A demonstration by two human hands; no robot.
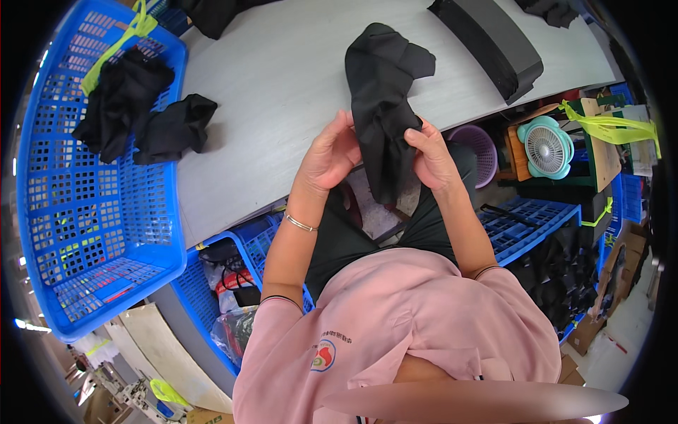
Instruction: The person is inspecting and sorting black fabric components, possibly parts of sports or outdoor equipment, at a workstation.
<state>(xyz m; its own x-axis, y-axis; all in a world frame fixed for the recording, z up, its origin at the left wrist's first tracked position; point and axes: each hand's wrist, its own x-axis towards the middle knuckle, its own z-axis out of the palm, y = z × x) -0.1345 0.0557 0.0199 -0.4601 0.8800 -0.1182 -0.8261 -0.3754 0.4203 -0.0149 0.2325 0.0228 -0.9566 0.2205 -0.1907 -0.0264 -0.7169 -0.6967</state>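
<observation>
Both hands close on one black cloth (pixel 381 92), held up over the near edge of the counter (pixel 282 78). The left hand (pixel 330 154) pinches the cloth's left side, fingers curled round the fabric with the thumb toward the person; a thin bracelet (pixel 300 224) sits on that wrist. The right hand (pixel 432 157) grips the right side at about the same height, thumb and fingertips pressed on the fold. The two hands are near each other, with the cloth between them. Above the grip the cloth rises in a bunched, folded mass in front of the counter top; below it a narrow tail hangs down between the forearms toward the lap.

The counter is pale grey. At its far right lies a long dark block (pixel 494 39), angled across the corner. On its left end sits a big blue basket (pixel 99 191), with a heap of black cloths (pixel 134 106) in its far part, one draping over the rim onto the counter, and a yellow-green strap (pixel 116 46) at its top edge.

To the right, below the counter, stand a purple basket (pixel 477 148), a small teal fan (pixel 545 147) and a blue crate (pixel 526 219). Another blue crate (pixel 233 283) sits under the left forearm, holding bags. The person wears a pink shirt (pixel 395 325).
</observation>
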